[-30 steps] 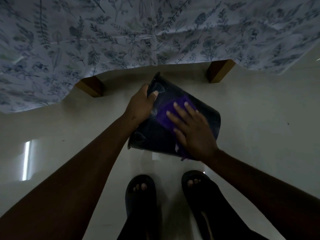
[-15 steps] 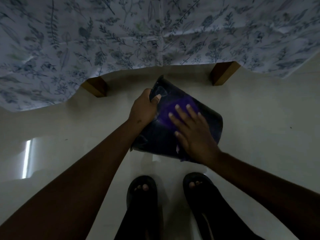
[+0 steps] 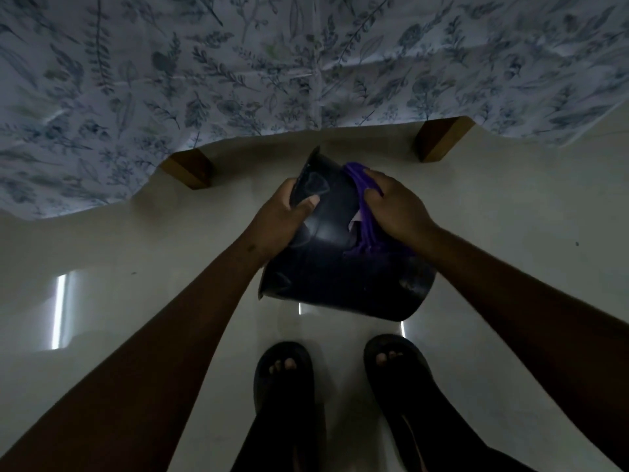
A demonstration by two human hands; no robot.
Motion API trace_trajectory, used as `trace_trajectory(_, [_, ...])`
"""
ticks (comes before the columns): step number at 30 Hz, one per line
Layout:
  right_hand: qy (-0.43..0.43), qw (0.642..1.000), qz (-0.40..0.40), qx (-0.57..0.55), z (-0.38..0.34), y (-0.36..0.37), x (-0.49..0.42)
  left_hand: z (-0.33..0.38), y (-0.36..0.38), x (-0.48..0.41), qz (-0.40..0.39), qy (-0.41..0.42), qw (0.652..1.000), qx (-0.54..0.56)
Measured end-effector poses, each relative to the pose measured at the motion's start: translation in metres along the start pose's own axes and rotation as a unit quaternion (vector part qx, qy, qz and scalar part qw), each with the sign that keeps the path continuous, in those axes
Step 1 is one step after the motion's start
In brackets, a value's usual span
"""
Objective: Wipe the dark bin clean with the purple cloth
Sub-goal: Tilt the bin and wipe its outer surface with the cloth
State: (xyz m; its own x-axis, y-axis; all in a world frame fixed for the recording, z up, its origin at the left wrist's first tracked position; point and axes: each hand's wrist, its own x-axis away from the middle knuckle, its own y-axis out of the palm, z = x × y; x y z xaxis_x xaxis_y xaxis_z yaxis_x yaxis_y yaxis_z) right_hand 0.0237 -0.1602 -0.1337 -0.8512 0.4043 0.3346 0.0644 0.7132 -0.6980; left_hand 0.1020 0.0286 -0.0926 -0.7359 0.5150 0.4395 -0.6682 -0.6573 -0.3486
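The dark bin (image 3: pixel 333 274) is held tilted above the pale floor, its glossy side facing me. My left hand (image 3: pixel 284 216) grips the bin's rim at its upper left, thumb on the outside. My right hand (image 3: pixel 394 206) presses the bunched purple cloth (image 3: pixel 366 219) against the bin's upper right side. Part of the cloth hangs down over the bin wall; a pale patch shows beside it. The bin's inside is hidden from me.
A bed with a leaf-patterned sheet (image 3: pixel 306 63) fills the top of the view, with two wooden legs (image 3: pixel 189 170) (image 3: pixel 439 137) on the floor just beyond the bin. My feet in dark sandals (image 3: pixel 284 369) (image 3: pixel 394 359) stand directly below it.
My right hand has slid with the cloth from the middle of the bin's side up to its upper right edge, and the cloth is now bunched. The bin has tipped lower toward me.
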Motion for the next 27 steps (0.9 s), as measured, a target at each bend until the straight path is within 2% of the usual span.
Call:
trace_trajectory(3, [-0.008, 1.000, 0.009, 0.015, -0.001, 0.005, 0.011, -0.005, 0.002, 0.000, 0.047, 0.012, 0.998, -0.029])
trace_trajectory(8, [-0.157, 0.973, 0.053, 0.162, 0.005, 0.032, 0.086, 0.006, 0.007, -0.017, 0.079, -0.006, 0.995, -0.053])
trace_trajectory(10, [-0.223, 0.947, 0.050, 0.225, 0.016, 0.053, 0.118, 0.014, 0.009, -0.026, 0.077, -0.021, 0.995, -0.061])
trace_trajectory(12, [-0.303, 0.904, 0.026, 0.301, 0.034, 0.073, 0.139, 0.019, 0.011, -0.029, 0.090, -0.029, 0.993, -0.074])
trace_trajectory(14, [-0.334, 0.880, 0.020, 0.338, 0.046, 0.078, 0.140, 0.019, 0.013, -0.021, 0.110, -0.001, 0.989, -0.093])
trace_trajectory(16, [-0.317, 0.888, 0.047, 0.331, 0.047, 0.073, 0.130, 0.013, 0.012, -0.007, 0.093, 0.039, 0.992, -0.073])
trace_trajectory(19, [-0.279, 0.919, 0.091, 0.265, 0.038, 0.059, 0.112, -0.003, 0.014, 0.014, 0.050, 0.045, 0.997, -0.032])
trace_trajectory(27, [-0.170, 0.974, 0.102, 0.107, 0.002, 0.019, 0.060, 0.009, 0.012, 0.004, 0.106, 0.082, 0.990, -0.051])
